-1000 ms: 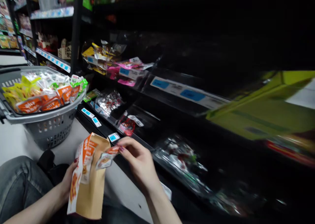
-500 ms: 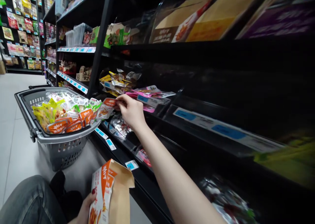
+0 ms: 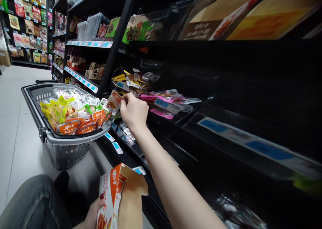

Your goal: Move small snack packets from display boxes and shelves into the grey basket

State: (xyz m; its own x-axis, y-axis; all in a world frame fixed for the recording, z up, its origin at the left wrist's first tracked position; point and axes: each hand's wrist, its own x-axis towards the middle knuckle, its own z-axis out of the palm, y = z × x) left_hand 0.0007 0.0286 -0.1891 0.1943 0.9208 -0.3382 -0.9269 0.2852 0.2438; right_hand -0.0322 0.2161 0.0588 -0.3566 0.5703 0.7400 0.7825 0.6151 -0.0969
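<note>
My right hand (image 3: 134, 111) pinches a small orange-and-white snack packet (image 3: 114, 101) by its edge, at the right rim of a grey shopping basket (image 3: 72, 142). Heaped in the basket are orange snack packets (image 3: 85, 126) of like look, yellow packets (image 3: 54, 110) and clear-and-white ones. Low in front of me, my left hand (image 3: 93, 211) grips an open cardboard box (image 3: 110, 192), white and orange, with its thumb on the printed side. The box's brown inside shows; its lower part is cut off by the frame.
Black shelving (image 3: 118, 38) runs along my right side. On it lie pink packets (image 3: 171, 100), yellow packets (image 3: 136, 79) and, higher up, display boxes (image 3: 206, 26). Blue-and-white price tags (image 3: 223, 130) line the shelf edges. My bent knee (image 3: 30, 195) is at lower left, over a tiled floor.
The whole view has shifted, so things sit further right. The packet in my right hand is now tilted more upright at the basket's rim. My left hand still holds the box.
</note>
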